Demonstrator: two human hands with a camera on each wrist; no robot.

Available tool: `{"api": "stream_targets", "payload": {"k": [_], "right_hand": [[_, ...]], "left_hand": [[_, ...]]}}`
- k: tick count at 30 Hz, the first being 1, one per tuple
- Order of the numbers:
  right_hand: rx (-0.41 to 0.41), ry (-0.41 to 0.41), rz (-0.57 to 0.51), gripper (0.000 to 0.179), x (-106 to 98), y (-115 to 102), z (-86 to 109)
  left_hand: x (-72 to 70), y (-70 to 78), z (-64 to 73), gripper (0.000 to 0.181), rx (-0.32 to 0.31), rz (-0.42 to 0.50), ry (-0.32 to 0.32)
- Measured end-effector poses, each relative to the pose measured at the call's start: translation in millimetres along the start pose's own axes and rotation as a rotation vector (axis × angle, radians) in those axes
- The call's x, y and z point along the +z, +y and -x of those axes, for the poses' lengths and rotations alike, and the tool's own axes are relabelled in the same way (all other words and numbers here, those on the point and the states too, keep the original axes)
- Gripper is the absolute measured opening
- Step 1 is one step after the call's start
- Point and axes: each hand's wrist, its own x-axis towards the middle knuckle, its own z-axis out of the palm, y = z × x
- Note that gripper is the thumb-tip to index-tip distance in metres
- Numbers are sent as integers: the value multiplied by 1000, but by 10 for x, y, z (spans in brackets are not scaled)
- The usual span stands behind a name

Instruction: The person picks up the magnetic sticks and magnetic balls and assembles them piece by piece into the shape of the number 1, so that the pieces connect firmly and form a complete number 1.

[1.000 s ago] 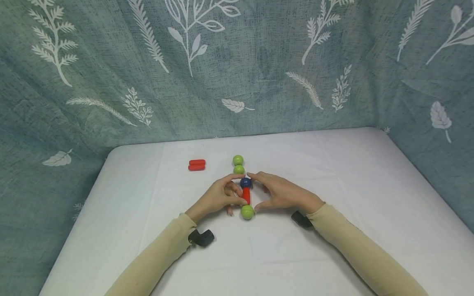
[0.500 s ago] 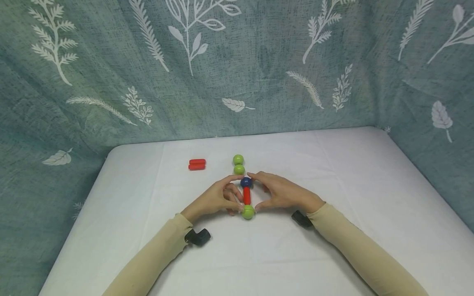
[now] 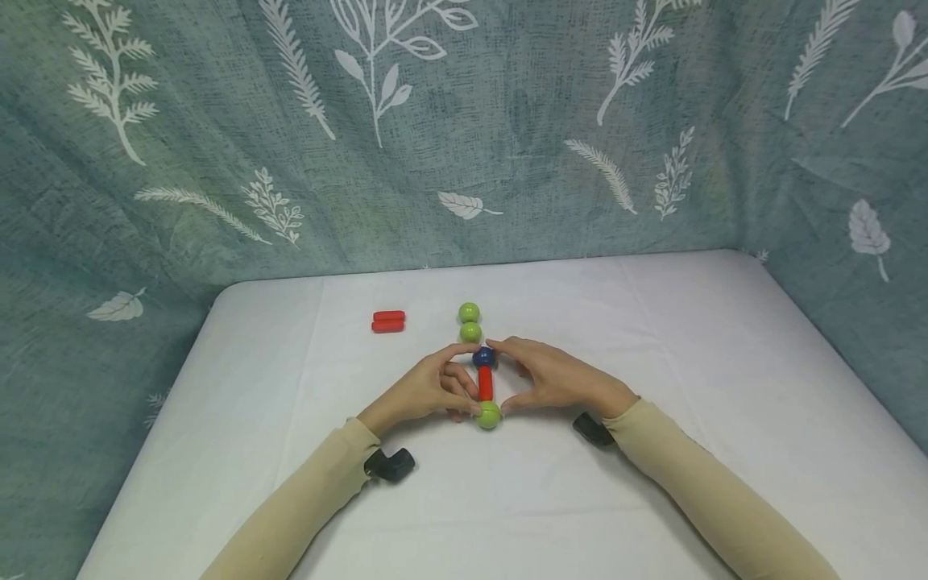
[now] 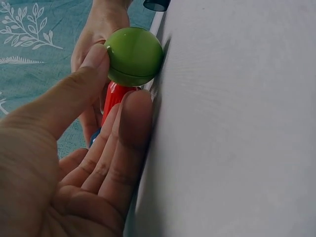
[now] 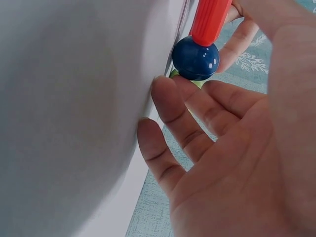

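A blue ball (image 3: 483, 357), a short ribbed red rod (image 3: 485, 384) and a green ball (image 3: 489, 415) stand joined in a line on the white table. From the left, my left hand (image 3: 428, 391) touches the green ball with its thumb, while its index fingertip lies at the blue ball's far side. Its other fingers extend beside the rod, fairly straight in the left wrist view. My right hand (image 3: 554, 374) frames the piece from the right. Its fingertips are right at the blue ball (image 5: 196, 58) in the right wrist view, and its thumb tip is close beside the green ball.
Just beyond the blue ball, two more green balls (image 3: 470, 322) sit one behind the other. Two red rods (image 3: 388, 321) lie side by side farther left. A teal leaf-print cloth (image 3: 406, 185) hangs behind the table (image 3: 616, 322). Black wrist cameras (image 3: 389, 465) stick out below the sleeves.
My left thumb has slid from the red rod onto the green ball, and the left wrist has shifted slightly. The right hand keeps its place around the piece.
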Motion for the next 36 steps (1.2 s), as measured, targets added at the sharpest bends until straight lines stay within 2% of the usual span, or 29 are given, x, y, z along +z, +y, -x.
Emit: {"api": "stream_targets", "payload": {"k": [11, 16, 30, 33, 36], "right_hand": [[-11, 3, -3, 93, -7, 17, -17], [-26, 2, 4, 92, -10, 19, -20], [-32, -3, 8, 93, -17, -1, -13], [-22, -6, 4, 93, -17, -3, -10], [-9, -16, 0, 94, -17, -6, -10]], "left_hand": [[-6, 21, -2, 89, 16, -30, 7], [-3, 36, 0, 90, 2, -52, 8], [6, 35, 25, 91, -7, -44, -2], [-24, 58, 36, 89, 11, -82, 13], [-126, 105, 53, 84, 49, -122, 60]]}}
